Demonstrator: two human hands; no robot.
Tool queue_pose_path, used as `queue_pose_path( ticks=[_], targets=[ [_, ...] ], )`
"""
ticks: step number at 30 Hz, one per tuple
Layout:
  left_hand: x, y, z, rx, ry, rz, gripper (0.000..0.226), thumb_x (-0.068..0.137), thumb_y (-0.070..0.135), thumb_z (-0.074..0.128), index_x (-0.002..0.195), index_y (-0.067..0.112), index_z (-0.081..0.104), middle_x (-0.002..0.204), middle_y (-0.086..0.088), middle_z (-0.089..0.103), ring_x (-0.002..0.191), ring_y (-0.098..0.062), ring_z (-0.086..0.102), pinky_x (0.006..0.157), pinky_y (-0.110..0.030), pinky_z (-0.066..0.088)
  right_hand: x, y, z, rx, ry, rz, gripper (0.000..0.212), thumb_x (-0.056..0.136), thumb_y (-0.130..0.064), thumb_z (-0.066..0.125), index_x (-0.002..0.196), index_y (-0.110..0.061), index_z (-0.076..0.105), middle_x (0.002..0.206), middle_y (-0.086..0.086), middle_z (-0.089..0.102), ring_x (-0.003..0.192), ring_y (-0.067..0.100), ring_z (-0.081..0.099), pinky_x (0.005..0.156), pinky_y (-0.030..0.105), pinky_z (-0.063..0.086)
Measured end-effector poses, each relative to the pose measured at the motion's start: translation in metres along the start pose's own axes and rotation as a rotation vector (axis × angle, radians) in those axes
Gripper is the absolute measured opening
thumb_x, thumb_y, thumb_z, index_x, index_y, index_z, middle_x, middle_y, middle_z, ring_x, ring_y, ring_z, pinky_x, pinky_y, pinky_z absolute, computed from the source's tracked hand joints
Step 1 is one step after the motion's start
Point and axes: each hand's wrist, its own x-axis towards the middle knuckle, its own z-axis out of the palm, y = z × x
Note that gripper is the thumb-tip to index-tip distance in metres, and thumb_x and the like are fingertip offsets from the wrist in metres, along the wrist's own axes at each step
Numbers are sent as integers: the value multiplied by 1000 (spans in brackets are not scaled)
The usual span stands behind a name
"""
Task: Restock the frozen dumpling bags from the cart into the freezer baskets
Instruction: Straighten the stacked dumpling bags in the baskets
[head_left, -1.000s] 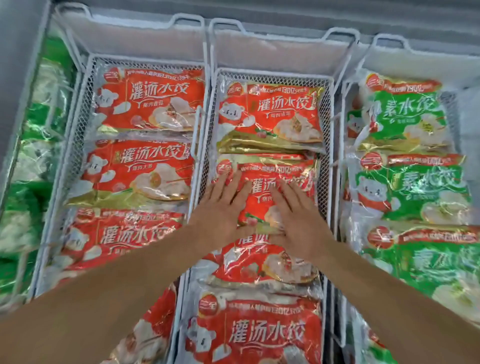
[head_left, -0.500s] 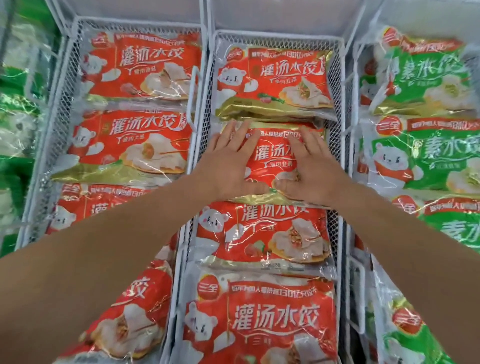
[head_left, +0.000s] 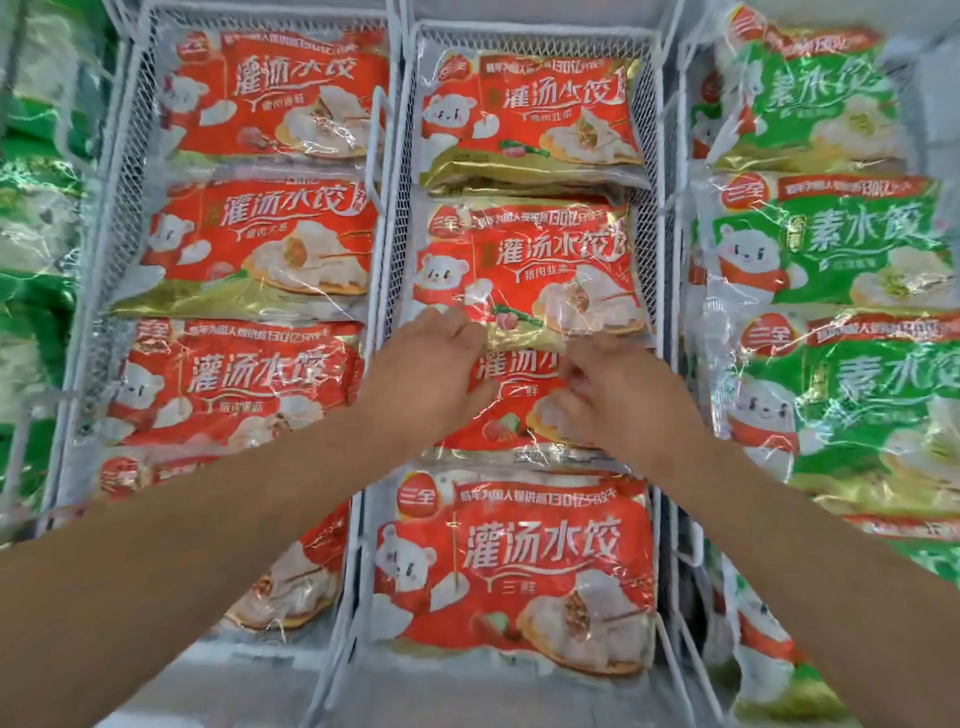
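Hands over middle basket; left hand and right hand apart, fingers curled at near edge of second red dumpling bag, grip unclear; green bags in right basket.

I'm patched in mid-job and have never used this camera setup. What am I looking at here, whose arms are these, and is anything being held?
There is no machine: these are a person's two bare arms, filmed by one wide-angle camera worn on their head, looking down into a chest freezer. White wire baskets, like the middle basket, sit side by side. The middle and left ones hold red dumpling bags laid in overlapping rows; the right one holds green bags. Both hands are over the third red bag in the middle basket, just below the second red bag. The left hand lies on it with fingers bent at its top edge. The right hand is blurred, so whether it pinches the bag is unclear. The cart is out of view.
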Motion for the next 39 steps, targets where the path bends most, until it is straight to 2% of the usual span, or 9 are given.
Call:
queue_pose_path(
  ticks=[6,9,15,18,21,24,29,33,39],
  targets=[
    [-31,-2,8,136,-416,-172,93,83,70,57,145,6,31,149,-14,31,144,-34,24,114,-47,36,-20,-17,28,7,-140,333,56,96,-42,48,135,-3,40,142,15,33,135,33,37,109,46,36],
    [-30,4,8,136,-443,-160,85,87,60,61,147,6,34,153,-18,29,142,-36,32,113,-44,38,-20,-22,35,55,-79,398,50,92,-47,57,128,-12,49,139,10,40,116,30,55,90,42,51],
    [-29,8,2,214,-194,-76,21,96,29,59,106,13,69,104,-12,64,97,-30,64,77,-39,54,-24,-28,28,-59,120,353,18,99,-26,52,100,-14,65,103,8,65,88,29,63,71,36,53],
    [-32,6,-18,42,-111,-36,27,98,32,54,96,12,72,90,-9,68,88,-30,64,69,-35,49,-23,-27,-5,-73,182,241,19,94,-22,55,84,-11,66,85,11,68,82,33,62,69,35,50],
    [-46,8,-48,-79,-140,67,30,95,35,59,78,14,72,69,-5,62,71,-27,59,62,-34,47,-36,-34,-51,-84,-76,216,29,94,-27,56,66,-19,49,70,-1,54,77,28,55,62,32,36],
    [-60,17,-70,-67,-190,94,30,95,36,59,71,20,68,60,3,55,64,-22,54,56,-32,40,-52,-39,-71,-81,-95,220,30,92,-30,60,65,-21,49,68,-5,52,71,21,52,55,30,30],
    [-58,17,-77,-15,11,80,29,95,42,57,93,18,74,84,-1,67,82,-27,63,66,-36,48,-65,-39,-69,22,178,187,21,90,-30,67,76,-16,60,75,-2,61,71,19,53,59,31,36],
    [-53,7,-48,-31,-70,70,63,88,64,48,123,15,66,123,-9,66,118,-30,57,96,-45,50,-51,-23,-32,-54,50,214,40,85,-43,71,108,-12,62,107,6,58,102,30,56,82,38,47],
    [-14,0,-2,130,-246,115,103,87,68,55,159,14,4,168,-9,-3,154,-33,-1,125,-50,9,-18,-8,3,-84,-171,-20,96,82,-39,76,157,-19,20,165,8,11,151,34,9,123,48,16]
  ],
)
